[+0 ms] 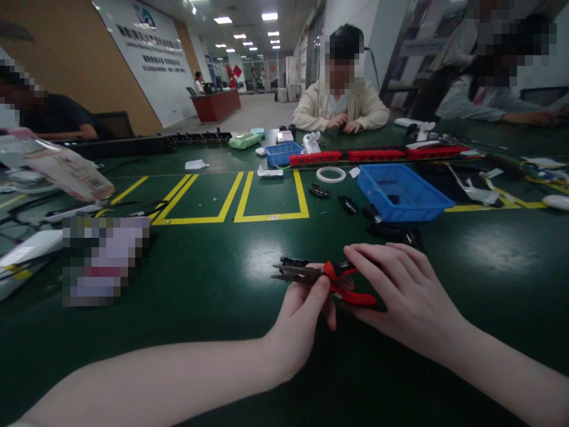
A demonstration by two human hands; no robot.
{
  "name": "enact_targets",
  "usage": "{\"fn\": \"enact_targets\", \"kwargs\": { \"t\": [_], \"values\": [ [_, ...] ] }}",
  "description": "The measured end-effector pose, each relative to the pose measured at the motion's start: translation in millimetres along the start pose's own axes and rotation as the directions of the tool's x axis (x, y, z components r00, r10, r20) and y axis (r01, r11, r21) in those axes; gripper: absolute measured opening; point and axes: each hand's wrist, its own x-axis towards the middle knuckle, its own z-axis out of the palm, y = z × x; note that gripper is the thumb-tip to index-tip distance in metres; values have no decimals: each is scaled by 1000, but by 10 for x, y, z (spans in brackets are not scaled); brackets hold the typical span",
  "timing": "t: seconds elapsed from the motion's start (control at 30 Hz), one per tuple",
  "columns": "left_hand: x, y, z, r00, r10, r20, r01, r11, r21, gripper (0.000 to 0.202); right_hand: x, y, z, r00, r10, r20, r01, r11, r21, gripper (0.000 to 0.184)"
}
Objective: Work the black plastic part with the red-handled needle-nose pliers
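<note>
My left hand [302, 323] pinches a small black part [296, 270] between thumb and fingers, low over the dark green table [213, 279]. My right hand [402, 293] is wrapped round the red handles of a pair of cutters [344, 284], whose dark jaws point left and meet the black part. Both hands are close together at the near middle of the table.
A blue bin [402, 193] stands just beyond my right hand, with small black parts [347, 204] beside it. Further back are a tape roll [331, 174], a smaller blue bin [282, 154] and red strips [377, 155]. Yellow lines [246, 204] mark the table. Other people sit around it.
</note>
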Motion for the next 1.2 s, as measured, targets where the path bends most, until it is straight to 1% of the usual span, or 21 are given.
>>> {"fn": "enact_targets", "kwargs": {
  "t": [0.13,0.27,0.4,0.47,0.53,0.63,0.7,0.83,0.9,1.0,1.13,1.2],
  "values": [
    [-23,-4,0,1000,28,-9,-28,1000,0,54,14,-45,-17,998,5,-68,-11,996,-85,77],
    [-7,-18,-7,998,53,-21,-53,998,-14,54,28,-99,18,998,10,-70,-20,990,-138,70],
    [18,-18,-2,999,48,19,-48,999,17,56,35,-77,40,997,-14,-75,2,986,-165,60],
    [23,-9,8,998,53,44,-55,998,41,56,39,-50,29,996,-30,-85,16,988,-153,59],
    [26,1,18,995,67,75,-72,995,68,52,41,-31,11,995,-37,-88,24,990,-136,59],
    [36,5,22,992,60,107,-72,990,118,44,39,-29,-9,996,-49,-74,40,992,-118,58],
    [45,-2,20,995,49,90,-61,989,136,39,37,-42,-14,995,-57,-77,48,993,-108,56],
    [52,-10,20,999,45,6,-45,986,162,35,33,-75,-29,993,-82,-91,71,991,-112,52],
    [49,-4,25,999,39,-19,-35,983,183,32,33,-90,-42,992,-88,-94,77,990,-116,51],
    [48,2,29,999,42,-28,-35,980,196,27,34,-106,-54,991,-92,-92,82,990,-114,50],
    [71,2,23,998,62,-17,-58,979,196,21,34,-102,-46,994,-82,-76,75,992,-100,50],
    [83,2,16,998,55,-7,-53,980,192,20,32,-85,-35,995,-77,-67,71,994,-81,51]
  ]
}}
